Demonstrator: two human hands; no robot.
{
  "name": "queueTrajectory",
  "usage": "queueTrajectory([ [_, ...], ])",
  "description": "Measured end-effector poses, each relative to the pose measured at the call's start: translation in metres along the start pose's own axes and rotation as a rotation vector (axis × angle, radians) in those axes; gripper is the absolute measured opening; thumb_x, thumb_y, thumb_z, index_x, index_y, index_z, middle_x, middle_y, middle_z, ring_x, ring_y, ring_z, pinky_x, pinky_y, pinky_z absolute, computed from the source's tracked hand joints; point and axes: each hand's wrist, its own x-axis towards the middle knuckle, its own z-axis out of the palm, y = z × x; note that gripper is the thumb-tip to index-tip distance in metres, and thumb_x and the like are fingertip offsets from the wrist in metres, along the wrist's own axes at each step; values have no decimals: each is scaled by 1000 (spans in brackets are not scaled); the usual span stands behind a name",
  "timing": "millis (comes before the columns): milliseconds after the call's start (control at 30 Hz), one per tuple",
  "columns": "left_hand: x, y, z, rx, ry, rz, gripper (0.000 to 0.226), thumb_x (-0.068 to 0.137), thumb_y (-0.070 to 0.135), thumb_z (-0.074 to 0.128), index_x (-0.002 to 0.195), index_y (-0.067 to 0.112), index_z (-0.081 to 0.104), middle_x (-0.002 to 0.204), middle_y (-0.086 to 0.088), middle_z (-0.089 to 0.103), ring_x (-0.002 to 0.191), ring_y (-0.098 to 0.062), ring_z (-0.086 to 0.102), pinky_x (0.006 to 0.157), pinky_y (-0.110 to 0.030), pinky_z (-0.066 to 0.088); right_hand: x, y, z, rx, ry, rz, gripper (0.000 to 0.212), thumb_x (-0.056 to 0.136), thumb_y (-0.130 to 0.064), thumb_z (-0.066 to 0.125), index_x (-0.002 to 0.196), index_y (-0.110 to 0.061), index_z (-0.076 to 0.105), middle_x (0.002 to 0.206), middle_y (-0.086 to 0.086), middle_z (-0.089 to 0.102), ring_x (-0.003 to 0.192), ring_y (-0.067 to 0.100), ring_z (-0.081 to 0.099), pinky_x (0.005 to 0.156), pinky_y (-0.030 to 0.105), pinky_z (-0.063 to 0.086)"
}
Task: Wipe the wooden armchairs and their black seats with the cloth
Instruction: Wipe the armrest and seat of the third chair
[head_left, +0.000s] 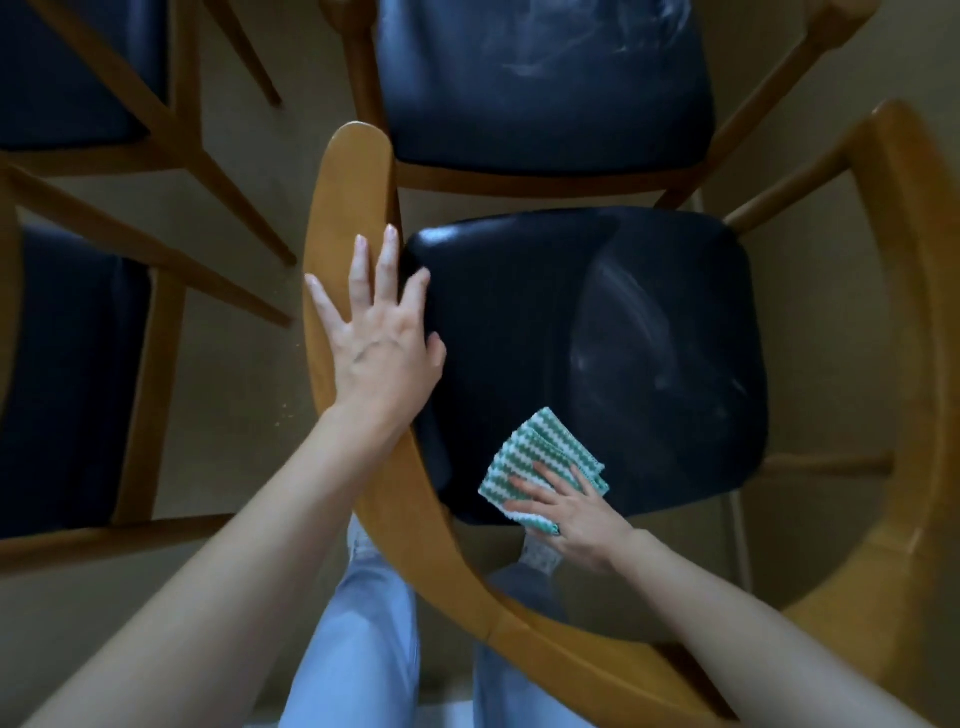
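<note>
Directly below me stands a wooden armchair (914, 322) with a curved armrest rail and a glossy black seat (597, 332). My left hand (379, 332) lies flat with spread fingers on the left arm of the rail, fingertips reaching over the seat's left edge. My right hand (571, 509) presses a folded green-and-white striped cloth (540, 457) onto the near part of the seat, fingers straight on top of it. Faint wipe streaks show on the seat's right half.
A second armchair with a streaked black seat (540, 83) stands just beyond. Two more chairs with black seats (67, 374) (67, 73) stand at the left, their wooden legs (208, 176) slanting across the tan floor. My legs in light blue jeans (358, 634) stand behind the chair's back rail.
</note>
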Motion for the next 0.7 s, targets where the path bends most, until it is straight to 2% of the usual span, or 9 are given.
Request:
queueTrajectory([
  [100, -32, 6, 10, 31, -28, 30, 59, 86, 27, 59, 141, 18, 40, 159, -10, 4, 146, -30, -5, 110, -62, -4, -21, 0, 4, -7, -141, 34, 55, 93, -59, 14, 144, -43, 24, 156, -18, 6, 145, 12, -10, 113, 44, -15],
  [200, -48, 9, 16, 27, -25, 29, 57, 79, 22, 67, 133, 14, 51, 156, -14, 17, 145, -34, 7, 110, -62, 1, -36, 6, 3, 12, -182, 89, 94, 68, -75, -10, 142, -37, 33, 154, -13, 23, 146, 12, 4, 114, 45, -10],
  [300, -52, 14, 17, 11, 12, 60, 57, 72, 17, 73, 126, 11, 57, 152, -17, 28, 141, -38, 20, 109, -62, 8, -29, 13, -9, 374, -41, 308, 59, 95, -60, 21, 137, -27, 45, 145, 0, 41, 140, 20, 23, 115, 40, 8],
  [367, -49, 21, 19, 15, 30, 113, 57, 69, 16, 75, 124, 11, 59, 149, -18, 34, 139, -38, 27, 109, -59, 13, -17, 23, -21, 846, 161, 439, 47, 93, -55, 40, 120, -22, 59, 119, 8, 61, 119, 26, 50, 106, 40, 36],
  [400, -46, 25, 21, 20, 36, 132, 58, 69, 17, 76, 124, 10, 59, 147, -19, 36, 138, -38, 30, 109, -58, 16, -12, 30, -32, 1086, 298, 485, 41, 92, -50, 46, 109, -16, 62, 101, 8, 66, 101, 23, 60, 92, 35, 49],
  [433, -40, 31, 22, 22, 32, 139, 59, 69, 18, 76, 125, 10, 59, 147, -18, 37, 137, -38, 31, 109, -57, 18, -8, 38, -48, 1270, 441, 517, 31, 95, -38, 48, 99, -11, 62, 85, 6, 66, 84, 18, 64, 74, 25, 55],
  [500, -27, 43, 28, 11, -23, 132, 63, 77, 22, 70, 135, 11, 49, 151, -16, 30, 141, -36, 25, 112, -55, 16, 1, 67, -87, 1486, 672, 548, 22, 98, -21, 46, 84, -10, 60, 71, 2, 61, 60, 8, 64, 50, 15, 50],
  [600, -1, 60, 49, -62, -203, 75, 67, 93, 33, 48, 150, 20, 14, 159, -6, -1, 146, -25, -2, 117, -44, 1, 17, 112, -153, 1650, 940, 416, 21, 98, -25, 46, 91, -13, 62, 78, 0, 68, 70, 8, 65, 62, 21, 52],
  [700, 27, 74, 74, -244, -393, -58, 68, 94, 33, 47, 150, 21, 10, 159, -5, -2, 146, -23, -2, 119, -39, 5, 42, 149, -208, 1620, 1130, 307, 39, 98, -34, 45, 126, -7, 51, 112, 8, 62, 98, 19, 61, 83, 30, 52],
])
